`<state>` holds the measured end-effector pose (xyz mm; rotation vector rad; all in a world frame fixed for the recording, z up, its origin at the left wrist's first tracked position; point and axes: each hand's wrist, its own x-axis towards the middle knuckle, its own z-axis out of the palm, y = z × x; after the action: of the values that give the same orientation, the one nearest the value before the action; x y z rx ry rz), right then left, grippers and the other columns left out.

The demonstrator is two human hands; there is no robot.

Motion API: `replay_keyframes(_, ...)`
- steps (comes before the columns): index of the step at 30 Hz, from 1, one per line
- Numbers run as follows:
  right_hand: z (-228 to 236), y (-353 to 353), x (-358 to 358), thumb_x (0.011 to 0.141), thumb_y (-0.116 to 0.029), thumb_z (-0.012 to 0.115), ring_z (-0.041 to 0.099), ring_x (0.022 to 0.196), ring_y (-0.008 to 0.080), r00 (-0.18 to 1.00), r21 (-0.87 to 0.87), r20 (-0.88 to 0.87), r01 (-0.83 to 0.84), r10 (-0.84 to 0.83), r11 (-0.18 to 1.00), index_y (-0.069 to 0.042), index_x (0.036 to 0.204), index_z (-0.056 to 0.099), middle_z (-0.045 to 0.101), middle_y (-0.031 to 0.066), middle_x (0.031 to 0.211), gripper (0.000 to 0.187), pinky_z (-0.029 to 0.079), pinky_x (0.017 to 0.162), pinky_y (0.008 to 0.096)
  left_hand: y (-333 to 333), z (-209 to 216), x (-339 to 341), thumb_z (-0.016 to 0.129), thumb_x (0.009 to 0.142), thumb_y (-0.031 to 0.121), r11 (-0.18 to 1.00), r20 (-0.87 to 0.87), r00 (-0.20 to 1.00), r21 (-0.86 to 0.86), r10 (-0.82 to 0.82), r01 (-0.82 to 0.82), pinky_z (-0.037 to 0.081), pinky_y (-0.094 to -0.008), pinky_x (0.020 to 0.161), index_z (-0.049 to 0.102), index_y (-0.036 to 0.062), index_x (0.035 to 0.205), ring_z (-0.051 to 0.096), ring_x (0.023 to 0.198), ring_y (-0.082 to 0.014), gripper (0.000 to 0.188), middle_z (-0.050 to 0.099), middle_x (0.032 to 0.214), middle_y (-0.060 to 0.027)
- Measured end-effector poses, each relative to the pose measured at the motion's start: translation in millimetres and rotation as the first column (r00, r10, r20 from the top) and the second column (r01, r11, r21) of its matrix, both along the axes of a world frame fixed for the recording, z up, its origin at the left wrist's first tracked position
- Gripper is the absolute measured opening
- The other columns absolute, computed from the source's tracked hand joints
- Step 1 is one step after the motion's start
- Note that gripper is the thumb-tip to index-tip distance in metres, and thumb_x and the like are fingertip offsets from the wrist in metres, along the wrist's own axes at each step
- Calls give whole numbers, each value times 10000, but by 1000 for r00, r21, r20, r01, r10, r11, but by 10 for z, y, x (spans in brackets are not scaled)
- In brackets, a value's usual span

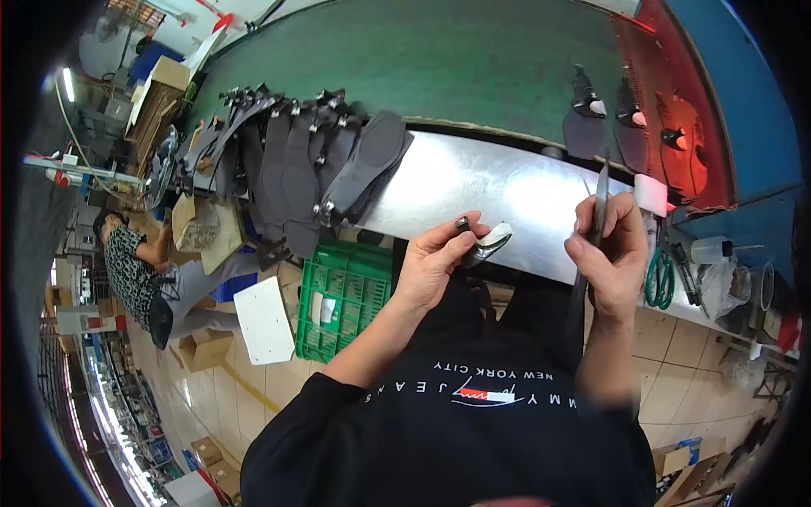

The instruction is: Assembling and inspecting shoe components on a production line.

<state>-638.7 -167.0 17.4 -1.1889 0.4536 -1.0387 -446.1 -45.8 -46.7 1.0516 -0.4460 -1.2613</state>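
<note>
My left hand [437, 259] pinches a small dark shiny strap piece [487, 251] with a white patch on it, held above the near edge of the metal-topped bench [460, 173]. Over the right part of the bench, my right hand [614, 253] is closed around a long, dark, pointed tool [601, 198], its tip pointing away from me. The tool's exact kind is hard to make out. A gap separates the two hands. Dark flat sandal soles with straps [291, 165] lie heaped on the bench to the left.
Sandal pieces [585, 127] lie on the green belt [439, 68] at the far right, beside a red side rail [710, 110]. Green-handled scissors [661, 279] and a white block [650, 194] are at right. A green crate [338, 296] stands below the bench; another person [135, 262] works at left.
</note>
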Motion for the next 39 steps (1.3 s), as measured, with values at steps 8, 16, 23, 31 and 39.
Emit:
replay_keyframes(8,-175,437,75,686,-19,776,558,878,118,941,-155,-339,-40,-15,987,3,1082,573,595,44,922,445,439,798,239,284,-120,141,623,891,30,996,16,1000,-88,6,-4,475,-267,899,596,12,1220,622,1000,-139,330,676,1083,-110)
replay_keyframes(16,-230,568,22,716,18,720,635,872,192,883,-273,-468,-124,-19,954,23,1163,618,661,128,990,459,481,800,278,357,-59,141,627,842,-16,994,-60,995,-83,-73,68,540,-271,805,610,14,1177,631,941,-141,337,623,1177,-104)
replay_keyframes(23,-244,595,3,722,42,683,621,796,208,899,-326,-437,-147,-11,934,19,1140,627,654,130,940,423,477,740,277,325,-41,139,648,813,-13,986,-70,991,-134,-110,100,559,-256,733,619,16,1141,630,933,-136,330,634,1147,-110)
replay_keyframes(31,-289,598,-11,711,29,687,616,783,214,899,-307,-437,-180,30,935,10,1134,633,650,129,922,427,475,730,280,286,-49,131,663,764,-64,980,-73,991,-172,-114,100,552,-250,745,644,12,1080,632,942,-156,326,638,1133,-128)
replay_keyframes(39,-294,614,-2,713,7,691,610,779,216,900,-280,-433,-189,51,941,9,1130,635,641,125,895,422,471,719,283,303,-54,141,670,749,-78,978,-99,986,-174,-133,114,565,-251,726,653,4,1061,643,927,-173,323,635,1126,-142)
